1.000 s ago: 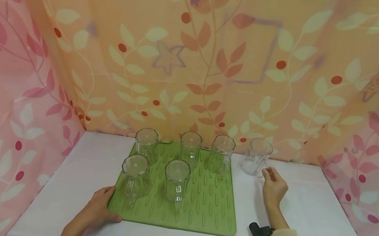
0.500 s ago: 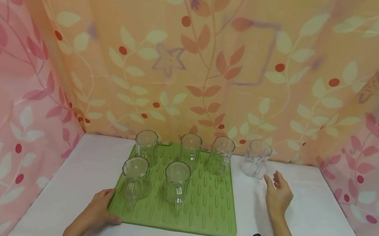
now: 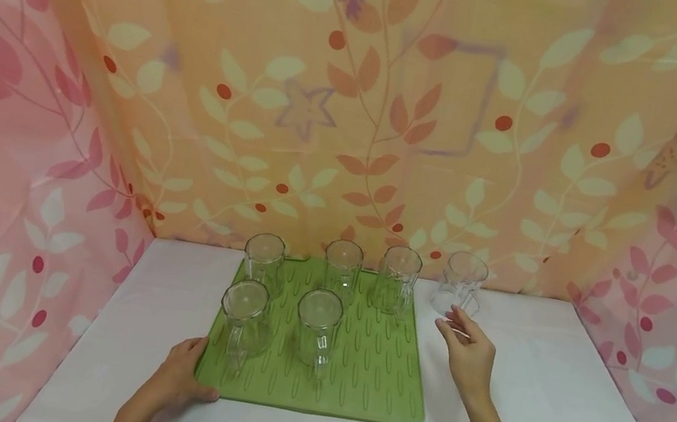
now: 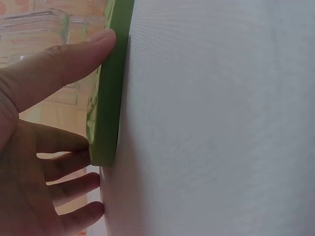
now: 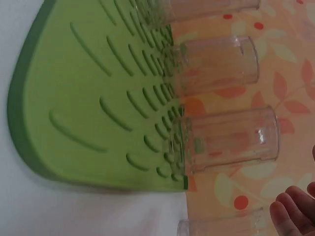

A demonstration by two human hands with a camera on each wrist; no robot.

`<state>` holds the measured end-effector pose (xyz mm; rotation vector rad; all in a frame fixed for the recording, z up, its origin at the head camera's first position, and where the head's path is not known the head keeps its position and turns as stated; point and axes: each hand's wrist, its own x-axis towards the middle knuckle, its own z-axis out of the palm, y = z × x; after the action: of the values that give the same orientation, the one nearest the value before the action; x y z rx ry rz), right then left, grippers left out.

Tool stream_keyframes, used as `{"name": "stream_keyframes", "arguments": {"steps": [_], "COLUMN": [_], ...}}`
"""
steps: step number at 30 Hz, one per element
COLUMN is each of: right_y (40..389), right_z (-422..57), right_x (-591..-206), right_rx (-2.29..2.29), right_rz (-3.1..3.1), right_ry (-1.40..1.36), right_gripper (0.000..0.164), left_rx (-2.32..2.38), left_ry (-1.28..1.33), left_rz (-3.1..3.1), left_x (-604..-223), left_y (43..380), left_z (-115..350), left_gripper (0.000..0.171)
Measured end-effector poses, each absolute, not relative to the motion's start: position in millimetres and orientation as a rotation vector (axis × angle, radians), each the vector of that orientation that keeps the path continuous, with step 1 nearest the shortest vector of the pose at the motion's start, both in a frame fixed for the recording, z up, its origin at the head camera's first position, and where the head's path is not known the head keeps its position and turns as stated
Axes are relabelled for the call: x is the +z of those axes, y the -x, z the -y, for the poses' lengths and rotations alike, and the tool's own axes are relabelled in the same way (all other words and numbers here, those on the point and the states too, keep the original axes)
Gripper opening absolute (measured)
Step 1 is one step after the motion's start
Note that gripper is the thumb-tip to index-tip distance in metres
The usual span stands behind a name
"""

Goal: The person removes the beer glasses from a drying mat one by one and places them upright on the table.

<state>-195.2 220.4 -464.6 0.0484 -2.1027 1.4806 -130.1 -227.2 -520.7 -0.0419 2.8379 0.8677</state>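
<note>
My left hand (image 3: pixel 177 374) touches the front left corner of a green ridged mat (image 3: pixel 363 387). In the left wrist view, the thumb (image 4: pixel 74 61) lies on one edge of the mat and the fingers extend loosely beside the corner. A clear glass mug (image 3: pixel 466 271) stands on the table to the right of the mat. Just in front of it is my right hand (image 3: pixel 472 356), fingers loosely bent and thumb apart, holding nothing. Whether a fingertip touches the mug cannot be made out. In the right wrist view only some fingers (image 5: pixel 290 211) show.
Several clear glass mugs stand on the mat, including a front left one (image 3: pixel 247 315), a front middle one (image 3: pixel 317 323) and a back right one (image 3: pixel 397 277). A white cloth (image 3: pixel 549 396) covers the table. A patterned curtain (image 3: pixel 358 95) hangs behind.
My right hand has released the handle of the mug beside the mat, drawn back right, then shifted left in front of it. The mug and my left hand stay in place.
</note>
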Motion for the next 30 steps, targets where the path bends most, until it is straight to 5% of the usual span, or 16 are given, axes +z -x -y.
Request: {"name": "stream_keyframes", "arguments": {"steps": [6, 22, 30], "right_y": [178.1, 167.8, 146.7], "right_z": [-195.8, -137.9, -111.7], "right_x": [-455.6, -506.3, -487.7], "right_rx": [1.530, 1.724, 1.770], "right_rz": [2.204, 2.249, 2.403], "right_ry": [-0.129, -0.467, -0.556], "right_gripper": [0.037, 0.033, 0.025], "left_rx": [0.884, 0.898, 0.909], "left_ry": [0.055, 0.065, 0.051], "left_rz": [-2.828, -2.827, -2.817], "left_x": [-520.3, -520.1, -519.8], "left_y": [130.5, 130.0, 129.0], "left_z": [226.6, 227.1, 226.0], "left_gripper": [0.110, 0.111, 0.109]}}
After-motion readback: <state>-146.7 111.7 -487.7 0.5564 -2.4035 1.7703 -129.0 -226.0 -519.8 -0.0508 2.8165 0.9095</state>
